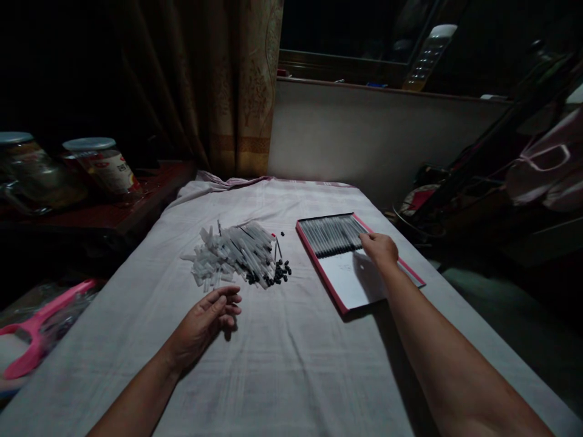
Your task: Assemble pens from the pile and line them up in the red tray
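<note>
A shallow box with a pinkish-red rim (324,276) lies on the right part of the cloth. Clear pens with black ends (330,235) fill its far half in a tight row, and the near half shows a white bottom. My right hand (381,247) pinches a pen at the right end of that row; its fingertips partly hide it. Left of the box is a loose pile of translucent pen barrels (248,246), with pale caps on its left and small black plugs (283,270) at its right edge. My left hand (214,312) hovers just before the pile, fingers loosely curled and apart, holding nothing.
A pale checked cloth (282,376) covers the table. Lidded jars (107,167) stand on a dark red cabinet at left. A pink plastic handle (34,331) is beside the table's left edge. Behind are a curtain (246,91) and a sill with a bottle (428,57).
</note>
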The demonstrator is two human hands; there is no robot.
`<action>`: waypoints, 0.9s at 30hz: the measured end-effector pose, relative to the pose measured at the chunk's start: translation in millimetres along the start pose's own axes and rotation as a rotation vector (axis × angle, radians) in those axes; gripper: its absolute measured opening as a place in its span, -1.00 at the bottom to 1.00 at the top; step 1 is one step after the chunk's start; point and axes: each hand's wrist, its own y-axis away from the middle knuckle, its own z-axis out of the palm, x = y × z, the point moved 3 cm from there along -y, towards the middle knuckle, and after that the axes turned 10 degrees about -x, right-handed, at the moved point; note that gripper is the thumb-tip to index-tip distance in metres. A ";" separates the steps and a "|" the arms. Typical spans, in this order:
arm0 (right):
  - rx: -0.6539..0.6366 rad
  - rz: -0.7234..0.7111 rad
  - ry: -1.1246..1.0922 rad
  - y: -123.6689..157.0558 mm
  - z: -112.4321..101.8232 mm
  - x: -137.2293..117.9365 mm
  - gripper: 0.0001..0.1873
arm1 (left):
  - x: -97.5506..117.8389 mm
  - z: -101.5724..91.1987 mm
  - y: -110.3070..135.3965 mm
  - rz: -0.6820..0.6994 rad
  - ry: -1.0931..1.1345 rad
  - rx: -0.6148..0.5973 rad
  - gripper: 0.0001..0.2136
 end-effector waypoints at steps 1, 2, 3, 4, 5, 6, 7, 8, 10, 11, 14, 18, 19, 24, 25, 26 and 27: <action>-0.006 0.024 0.022 -9.8 3.0 -1.7 -0.61 | 1.0 -1.3 -0.1 -0.002 0.044 0.006 -0.57; -0.009 0.033 0.031 -17.5 6.6 -4.1 -0.61 | 1.8 -2.3 -0.3 -0.003 0.079 0.016 -0.58; -0.011 0.041 0.044 -23.7 10.6 -6.6 -0.60 | 2.3 -2.9 -0.5 -0.008 0.107 0.025 -0.59; -0.011 0.047 0.058 -28.7 14.9 -9.1 -0.59 | 2.6 -3.3 -0.8 -0.016 0.127 0.034 -0.60; -0.011 0.048 0.072 -33.1 19.2 -11.4 -0.59 | 2.8 -3.4 -1.1 -0.028 0.142 0.039 -0.61; -0.011 0.047 0.085 -36.9 23.4 -13.4 -0.59 | 2.9 -3.5 -1.4 -0.039 0.154 0.043 -0.61; -0.013 0.043 0.097 -40.3 27.2 -15.0 -0.58 | 3.0 -3.7 -1.7 -0.048 0.164 0.046 -0.61; -0.017 0.037 0.110 -43.2 30.6 -16.3 -0.59 | 3.1 -3.9 -2.0 -0.055 0.172 0.050 -0.61; -0.032 0.019 0.136 -47.8 35.6 -17.7 -0.59 | 3.1 -4.5 -2.3 -0.066 0.185 0.053 -0.61; -0.040 0.009 0.149 -49.4 37.2 -17.9 -0.59 | 3.1 -4.8 -2.3 -0.071 0.189 0.053 -0.60; -0.064 -0.017 0.188 -51.3 39.0 -17.4 -0.58 | 2.7 -5.4 -2.3 -0.080 0.195 0.044 -0.62; -0.076 -0.034 0.224 -49.8 37.9 -16.3 -0.58 | 2.3 -5.7 -2.5 -0.077 0.195 0.032 -0.62; -0.075 -0.037 0.230 -48.8 37.2 -16.3 -0.57 | 2.2 -5.7 -2.7 -0.075 0.193 0.028 -0.62; -0.058 -0.080 0.257 -39.4 30.4 -22.8 -0.58 | 2.1 -5.0 -3.4 -0.058 0.184 -0.005 -0.70; -0.050 -0.101 0.261 -36.2 28.4 -26.5 -0.58 | 2.1 -4.9 -3.4 -0.055 0.185 -0.010 -0.71; -0.041 -0.125 0.263 -32.4 26.5 -31.6 -0.58 | 2.1 -4.8 -3.5 -0.052 0.188 -0.014 -0.71; -0.033 -0.153 0.265 -27.7 24.9 -37.9 -0.58 | 2.0 -4.6 -3.6 -0.052 0.192 -0.018 -0.70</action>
